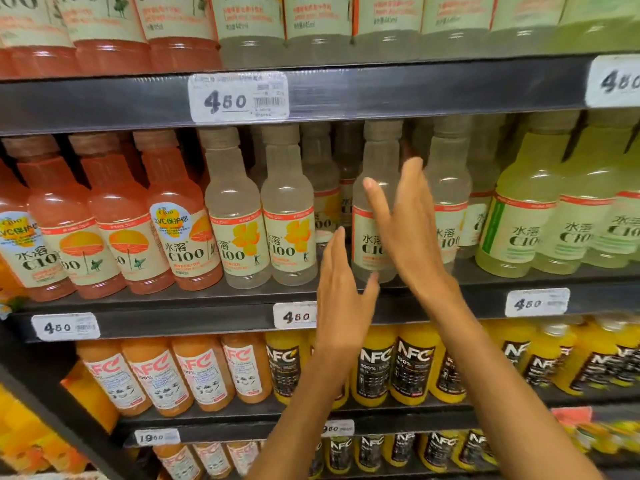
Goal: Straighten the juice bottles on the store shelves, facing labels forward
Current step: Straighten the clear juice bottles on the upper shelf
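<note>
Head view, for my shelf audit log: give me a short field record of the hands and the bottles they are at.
shelf: middle shelf, price tags reading 4.50
target: pale bottle in the front row, label partly turned, a gap to its left
left hand: open, fingers straight, at the gap, holding nothing
right hand: open, in front of the pale bottle, no grip closed
neighbours: pink bottles left, green bottles right
below: NFC bottles
</note>
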`<state>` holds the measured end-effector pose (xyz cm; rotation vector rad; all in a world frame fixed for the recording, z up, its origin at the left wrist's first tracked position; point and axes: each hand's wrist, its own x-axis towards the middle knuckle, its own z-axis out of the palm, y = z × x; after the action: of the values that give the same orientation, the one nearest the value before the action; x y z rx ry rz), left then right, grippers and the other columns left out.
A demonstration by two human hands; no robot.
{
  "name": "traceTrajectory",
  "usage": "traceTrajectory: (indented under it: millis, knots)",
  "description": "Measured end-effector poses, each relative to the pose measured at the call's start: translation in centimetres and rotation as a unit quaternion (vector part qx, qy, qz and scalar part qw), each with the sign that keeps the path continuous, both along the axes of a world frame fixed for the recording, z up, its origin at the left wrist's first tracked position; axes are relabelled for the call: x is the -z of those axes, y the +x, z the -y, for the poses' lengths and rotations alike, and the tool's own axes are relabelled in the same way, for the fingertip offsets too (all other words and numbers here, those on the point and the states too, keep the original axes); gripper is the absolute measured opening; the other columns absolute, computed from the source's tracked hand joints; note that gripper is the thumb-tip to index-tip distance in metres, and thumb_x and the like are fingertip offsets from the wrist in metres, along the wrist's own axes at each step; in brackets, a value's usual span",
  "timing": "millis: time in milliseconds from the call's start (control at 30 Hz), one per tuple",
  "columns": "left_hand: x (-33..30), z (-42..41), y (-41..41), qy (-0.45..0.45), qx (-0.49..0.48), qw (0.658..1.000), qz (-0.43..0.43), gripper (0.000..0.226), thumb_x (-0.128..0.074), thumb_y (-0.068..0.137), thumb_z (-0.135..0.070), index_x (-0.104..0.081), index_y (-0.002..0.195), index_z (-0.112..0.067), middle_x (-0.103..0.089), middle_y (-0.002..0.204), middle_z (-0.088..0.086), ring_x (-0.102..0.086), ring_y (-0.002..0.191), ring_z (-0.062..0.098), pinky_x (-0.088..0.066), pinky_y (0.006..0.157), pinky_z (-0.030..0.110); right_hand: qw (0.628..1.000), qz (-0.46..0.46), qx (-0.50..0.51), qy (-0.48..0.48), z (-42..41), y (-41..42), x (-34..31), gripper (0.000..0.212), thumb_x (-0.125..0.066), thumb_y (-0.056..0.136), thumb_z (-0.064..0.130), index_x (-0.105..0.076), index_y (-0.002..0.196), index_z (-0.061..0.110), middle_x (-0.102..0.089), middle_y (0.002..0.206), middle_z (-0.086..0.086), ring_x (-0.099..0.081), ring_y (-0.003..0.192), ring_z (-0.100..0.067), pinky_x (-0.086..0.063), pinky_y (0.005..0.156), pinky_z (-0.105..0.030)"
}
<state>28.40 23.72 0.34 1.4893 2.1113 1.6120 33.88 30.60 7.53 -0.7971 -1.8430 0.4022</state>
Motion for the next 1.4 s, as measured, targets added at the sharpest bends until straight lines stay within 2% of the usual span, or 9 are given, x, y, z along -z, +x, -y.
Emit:
traceTrajectory:
  millis: [133, 267, 500, 767, 1000, 1200, 1267, 1333, 1400]
  knots:
    - [-0.2, -1.6, 0.2, -0.032, 0.017, 0.999, 0.028, 0.085, -0.068, 0.085, -0.025, -0.014, 0.151, -0.015, -0.029, 0.154, 0.002, -0.03, 0.14, 0.015, -0.029, 0.114, 0.035, 0.994, -0.061, -0.087, -0.009, -0.5, 0.6, 0.0, 0.021, -0.052, 0.097, 0.028, -0.038, 0.099, 0.012, -0.049, 0.091, -0.006, -0.048, 0.084, -0.016, -0.04, 0.07, -0.029]
    - [0.2, -1.5, 1.0, 0.021, -0.024, 0.999, 0.036, 0.079, -0.074, 0.079, -0.026, -0.029, 0.143, -0.014, -0.05, 0.138, 0.003, -0.048, 0.126, 0.016, -0.044, 0.101, 0.034, 0.979, -0.092, -0.173, -0.049, -0.1, 2.0, 0.3, 0.053, -0.058, 0.094, 0.027, -0.036, 0.14, 0.01, -0.051, 0.136, -0.006, -0.048, 0.125, -0.015, -0.042, 0.101, -0.024]
    - [0.0, 2.7, 1.8, 0.1, 0.044, 0.988, 0.113, 0.071, -0.082, 0.066, -0.023, -0.048, 0.128, -0.026, -0.066, 0.108, -0.014, -0.063, 0.101, 0.0, -0.053, 0.076, 0.015, 0.921, -0.195, -0.318, -0.113, 0.3, 4.6, -0.2, 0.04, -0.063, 0.09, 0.018, -0.052, 0.129, 0.016, -0.064, 0.116, 0.01, -0.06, 0.11, -0.002, -0.048, 0.092, -0.02]
    - [-0.4, 7.7, 3.5, 0.029, 0.233, 0.942, 0.241, 0.052, -0.076, 0.061, -0.037, -0.062, 0.111, -0.031, -0.072, 0.108, -0.006, -0.067, 0.102, 0.012, -0.053, 0.081, 0.02, 0.729, -0.182, -0.555, -0.358, 0.9, 4.9, -2.5, 0.032, -0.047, 0.092, 0.031, -0.057, 0.114, 0.01, -0.069, 0.087, -0.005, -0.068, 0.085, -0.019, -0.056, 0.074, -0.03]
    - [-0.7, 8.1, 3.5, 0.045, 0.196, 0.929, 0.31, 0.039, -0.068, 0.07, -0.051, -0.062, 0.105, -0.036, -0.073, 0.099, -0.01, -0.069, 0.092, 0.006, -0.052, 0.068, 0.014, 0.825, -0.186, -0.419, -0.331, 2.5, 4.0, -1.2, 0.031, -0.059, 0.091, 0.036, -0.058, 0.112, 0.014, -0.072, 0.081, 0.002, -0.071, 0.081, -0.017, -0.057, 0.066, -0.028]
    - [-0.5, 9.0, 2.9, 0.048, 0.386, 0.771, 0.504, 0.067, -0.057, 0.082, -0.062, -0.057, 0.128, -0.012, -0.066, 0.107, 0.015, -0.067, 0.085, 0.026, -0.055, 0.072, 0.038, 0.681, -0.178, -0.541, -0.46, 2.1, 3.5, -1.7, 0.039, -0.045, 0.092, 0.043, -0.054, 0.116, 0.013, -0.07, 0.082, -0.004, -0.069, 0.083, -0.02, -0.056, 0.08, -0.035]
    - [0.1, 9.0, 2.5, 0.022, 0.336, 0.82, 0.464, 0.063, -0.055, 0.081, -0.065, -0.06, 0.125, -0.021, -0.068, 0.111, 0.012, -0.067, 0.095, 0.026, -0.053, 0.084, 0.043, 0.667, -0.208, -0.557, -0.449, 2.4, 3.0, -1.5, 0.034, -0.043, 0.095, 0.037, -0.05, 0.117, 0.012, -0.066, 0.077, -0.004, -0.067, 0.073, -0.018, -0.057, 0.073, -0.034]
    - [0.4, 9.1, 2.1, -0.005, 0.239, 0.894, 0.379, 0.055, -0.053, 0.075, -0.072, -0.063, 0.117, -0.039, -0.069, 0.115, 0.001, -0.065, 0.107, 0.016, -0.05, 0.093, 0.038, 0.715, -0.208, -0.522, -0.416, 2.4, 2.9, -1.5, 0.027, -0.049, 0.095, 0.032, -0.052, 0.113, 0.012, -0.063, 0.074, -0.004, -0.066, 0.069, -0.019, -0.056, 0.066, -0.032]
    - [0.3, 9.6, 1.8, 0.0, 0.204, 0.919, 0.338, 0.044, -0.052, 0.069, -0.074, -0.064, 0.105, -0.052, -0.071, 0.109, -0.014, -0.065, 0.103, 0.003, -0.052, 0.082, 0.018, 0.763, -0.198, -0.469, -0.398, 2.2, 2.9, -1.6, 0.026, -0.056, 0.093, 0.033, -0.053, 0.11, 0.013, -0.067, 0.076, -0.004, -0.07, 0.074, -0.021, -0.056, 0.063, -0.031]
